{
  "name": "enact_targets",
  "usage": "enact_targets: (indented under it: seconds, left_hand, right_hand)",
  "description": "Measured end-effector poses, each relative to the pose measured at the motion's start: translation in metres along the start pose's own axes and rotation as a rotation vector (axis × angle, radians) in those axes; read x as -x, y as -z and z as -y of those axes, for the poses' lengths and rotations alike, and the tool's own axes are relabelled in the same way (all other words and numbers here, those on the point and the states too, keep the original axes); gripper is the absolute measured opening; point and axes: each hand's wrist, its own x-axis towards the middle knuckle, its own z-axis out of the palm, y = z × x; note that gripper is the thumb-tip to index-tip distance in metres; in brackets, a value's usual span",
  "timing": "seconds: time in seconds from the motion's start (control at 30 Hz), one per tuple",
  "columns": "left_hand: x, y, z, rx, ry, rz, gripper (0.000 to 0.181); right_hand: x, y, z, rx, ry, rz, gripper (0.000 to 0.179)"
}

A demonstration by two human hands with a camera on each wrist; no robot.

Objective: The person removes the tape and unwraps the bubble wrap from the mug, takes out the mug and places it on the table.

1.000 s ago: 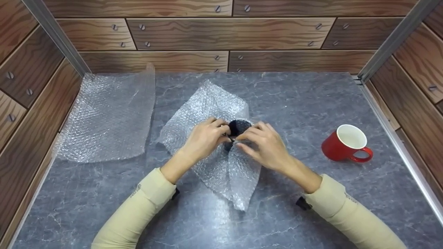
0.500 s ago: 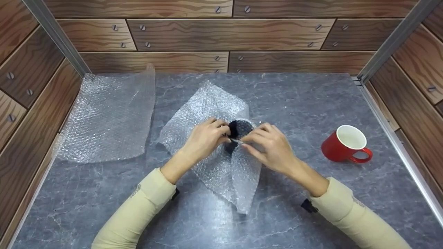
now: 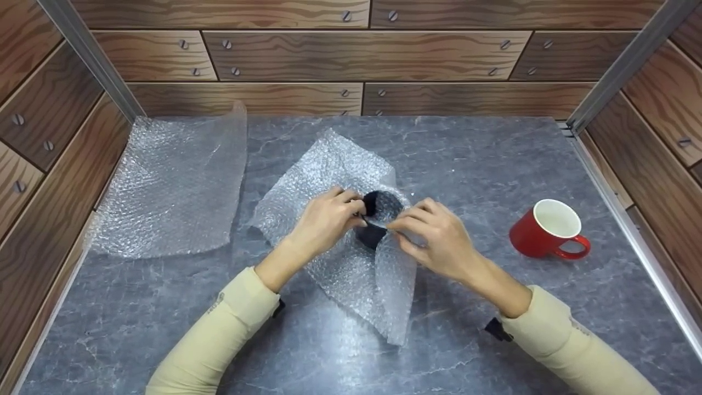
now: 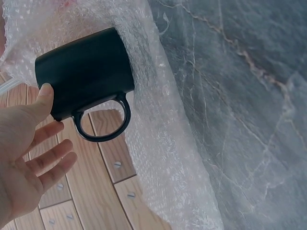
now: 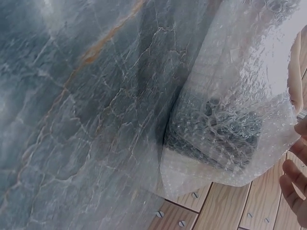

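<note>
A black mug [image 3: 371, 236] stands on a bubble wrap sheet [image 3: 343, 274] mid-table, with part of the sheet raised around its right side. My left hand [image 3: 329, 216] pinches the mug's rim. In the left wrist view the thumb presses the mug [image 4: 86, 67] while the other fingers are loosely spread; the handle points away from the palm. My right hand [image 3: 436, 236] pinches the raised wrap's edge near the rim. Seen from the right wrist, the mug shows dark through the bubble wrap [image 5: 230, 81], and the right hand [image 5: 298, 167] is partly cut off.
Another bubble wrap sheet [image 3: 170, 186] lies flat at the left of the table. A red mug [image 3: 535, 233] with a white inside stands at the right. Wood-patterned walls [image 3: 362, 55] and metal rails [image 3: 630, 241] border the grey marbled table [image 3: 466, 148].
My right hand has shifted right and slightly toward the front, drawing the wrap's edge with it and uncovering more of the black mug. The left hand has stayed at the rim.
</note>
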Motion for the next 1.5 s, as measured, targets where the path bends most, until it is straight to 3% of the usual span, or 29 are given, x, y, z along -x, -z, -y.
enact_targets:
  seconds: [0.43,0.73,1.0,1.5]
  left_hand:
    - [0.001,-0.001,0.0,0.01,0.003,0.0,0.02]
    - [0.0,-0.001,0.001,0.011,0.004,-0.002,0.02]
    - [0.0,-0.001,0.0,0.007,0.005,0.001,0.021]
    - [-0.001,-0.001,0.001,0.028,0.003,0.008,0.022]
  right_hand:
    - [0.004,0.009,-0.001,0.065,0.091,0.0,0.029]
    - [0.006,0.012,0.0,0.085,0.098,-0.016,0.018]
    - [0.008,0.014,0.002,0.09,0.039,-0.018,0.013]
    - [0.012,0.021,-0.001,0.145,0.099,-0.03,0.012]
